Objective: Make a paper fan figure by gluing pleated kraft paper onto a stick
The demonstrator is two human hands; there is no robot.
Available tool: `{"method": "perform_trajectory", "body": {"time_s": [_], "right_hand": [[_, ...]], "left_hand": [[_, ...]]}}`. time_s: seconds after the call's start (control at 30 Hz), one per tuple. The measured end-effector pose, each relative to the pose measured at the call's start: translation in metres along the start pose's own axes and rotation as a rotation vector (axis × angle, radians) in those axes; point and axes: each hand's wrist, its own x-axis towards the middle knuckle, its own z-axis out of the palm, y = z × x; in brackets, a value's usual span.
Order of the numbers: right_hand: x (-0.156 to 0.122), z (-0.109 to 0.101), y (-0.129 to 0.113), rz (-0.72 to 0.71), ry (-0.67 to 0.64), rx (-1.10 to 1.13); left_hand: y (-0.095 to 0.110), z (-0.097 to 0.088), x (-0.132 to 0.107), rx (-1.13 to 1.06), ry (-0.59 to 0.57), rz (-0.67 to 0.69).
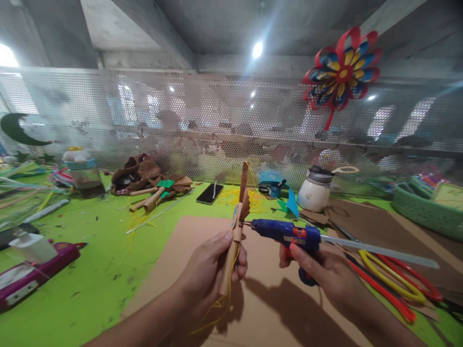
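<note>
My left hand (213,262) is closed around a rolled brown paper figure (238,229), held upright with folded paper pieces rising from its top. Yellow strands (220,303) hang down from it. In my right hand (325,272) is a blue hot glue gun (285,230), with a long clear glue stick (383,249) sticking out of its back. The gun's nozzle points left and meets the paper figure near its upper band; whether glue is coming out is too small to see. Under both hands lies a brown cardboard sheet (173,250).
A black phone (210,193), brown paper rolls (155,197) and a white jug (315,190) stand or lie farther back. At left is a purple power strip (32,270). Red and yellow pipe cleaners (390,277) and a green basket (423,212) are at right. A perforated screen (202,115) borders the table.
</note>
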Motion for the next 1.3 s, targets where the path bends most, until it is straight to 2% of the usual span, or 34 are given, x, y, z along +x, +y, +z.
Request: {"method": "perform_trajectory", "body": {"time_s": [0.57, 0.87, 0.97, 1.13, 1.3], "right_hand": [[-0.001, 0.0037, -0.0013, 0.068, -0.023, 0.119], [0.0014, 0.0009, 0.0025, -0.006, -0.066, 0.11], [0.0019, 0.0017, 0.0052, 0.031, -0.081, 0.136], [-0.0014, 0.0045, 0.0005, 0.11, -0.036, 0.104], [-0.0024, 0.0054, -0.0032, 0.05, 0.019, 0.084]], "left_hand": [[0.0027, 0.0038, -0.0016, 0.013, 0.019, -0.03], [0.0062, 0.0047, -0.0012, -0.003, 0.012, -0.011], [0.0051, 0.0055, -0.0018, 0.013, 0.022, -0.023], [0.0043, 0.0052, -0.0017, 0.006, 0.019, -0.012], [0.0031, 0.0037, -0.0011, -0.025, 0.006, -0.028]]}}
